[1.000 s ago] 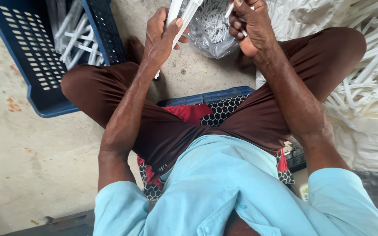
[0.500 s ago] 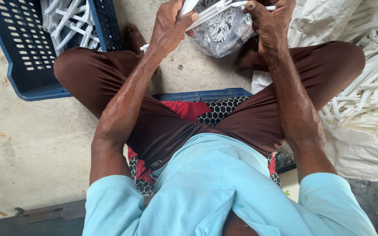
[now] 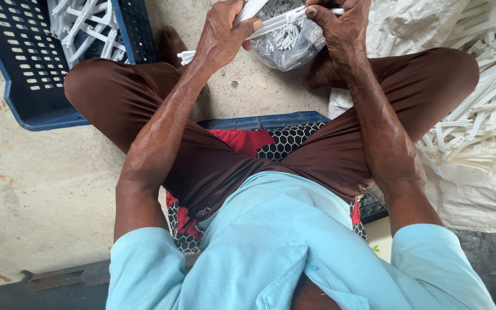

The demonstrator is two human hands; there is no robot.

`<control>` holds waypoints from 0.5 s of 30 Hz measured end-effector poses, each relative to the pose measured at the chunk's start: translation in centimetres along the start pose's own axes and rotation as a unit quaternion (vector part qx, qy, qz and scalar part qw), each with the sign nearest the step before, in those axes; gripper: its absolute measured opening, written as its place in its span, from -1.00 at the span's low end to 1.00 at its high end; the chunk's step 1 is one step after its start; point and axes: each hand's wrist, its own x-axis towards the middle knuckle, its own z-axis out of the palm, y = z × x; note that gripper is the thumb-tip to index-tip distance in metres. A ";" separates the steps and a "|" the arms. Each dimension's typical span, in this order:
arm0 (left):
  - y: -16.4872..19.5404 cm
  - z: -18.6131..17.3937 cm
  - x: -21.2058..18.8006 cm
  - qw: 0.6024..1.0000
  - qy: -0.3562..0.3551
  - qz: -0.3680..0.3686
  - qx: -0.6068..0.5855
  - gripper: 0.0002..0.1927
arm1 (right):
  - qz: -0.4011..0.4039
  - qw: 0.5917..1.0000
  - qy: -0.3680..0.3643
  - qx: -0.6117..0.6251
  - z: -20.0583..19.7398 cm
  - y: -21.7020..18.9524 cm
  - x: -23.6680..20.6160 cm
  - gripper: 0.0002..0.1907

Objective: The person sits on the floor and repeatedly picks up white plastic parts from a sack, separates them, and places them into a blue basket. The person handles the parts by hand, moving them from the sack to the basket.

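Up top, a white plastic strip (image 3: 271, 23) was gripped by both hands — the left hand (image 3: 222, 34) closed around one end, the right hand (image 3: 337, 28) pinched on the other — above a clear bag of small white pieces (image 3: 288, 46). Light, stiff and likely snappable, it was judged best held near the ends.

A clear plastic bag of small white plastic pieces (image 3: 291, 43) sat at the top centre of the frame. A white woven sack (image 3: 477, 189) lay along the right edge, crumpled beneath loose white strips.
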 end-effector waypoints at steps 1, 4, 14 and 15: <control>0.0 0.1 0.0 1.000 -0.001 -0.006 0.004 -0.74 | -0.009 1.000 0.002 -0.021 0.0 0.3 0.0 -0.68; 0.0 0.3 -0.1 0.998 0.010 0.055 -0.026 -0.67 | -0.030 0.995 0.017 -0.097 0.0 1.3 0.2 -0.58; -0.4 0.9 -0.5 0.999 0.009 0.044 -0.009 -0.69 | 0.000 0.991 -0.020 -0.130 0.4 4.2 0.3 -0.48; -0.4 0.9 -0.5 0.999 0.014 0.044 -0.002 -0.71 | -0.007 0.993 -0.022 -0.114 0.4 4.3 0.3 -0.47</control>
